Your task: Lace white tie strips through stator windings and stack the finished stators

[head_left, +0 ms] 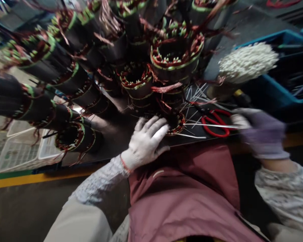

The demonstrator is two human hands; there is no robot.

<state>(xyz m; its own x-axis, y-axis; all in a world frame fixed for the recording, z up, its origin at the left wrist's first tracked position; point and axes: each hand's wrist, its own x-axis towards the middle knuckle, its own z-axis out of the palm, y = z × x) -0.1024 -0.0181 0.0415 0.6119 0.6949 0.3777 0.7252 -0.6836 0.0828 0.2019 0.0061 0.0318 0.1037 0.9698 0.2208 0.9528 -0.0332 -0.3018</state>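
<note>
I have the left hand [148, 139] at the centre of the frame, palm down, fingers extended and unclenched against the left side of a small wire-filled ring [181, 127]. The ring sits right of centre; its opening faces upward, and part of its rim is covered by the fingers. I have the right hand [260, 131], at the right of the frame, pinching the right end of a white strip [212, 125]. The strip's long axis runs nearly level across the frame, dipping slightly rightward; its left end points at the ring's right rim. Whether that end is inserted, I cannot tell. A second strip [194, 136] lies just below, roughly parallel. Red-handled scissors [228, 134] lie beneath the held strip. Larger wire-filled cylinders [176, 69] stand above the ring.
</note>
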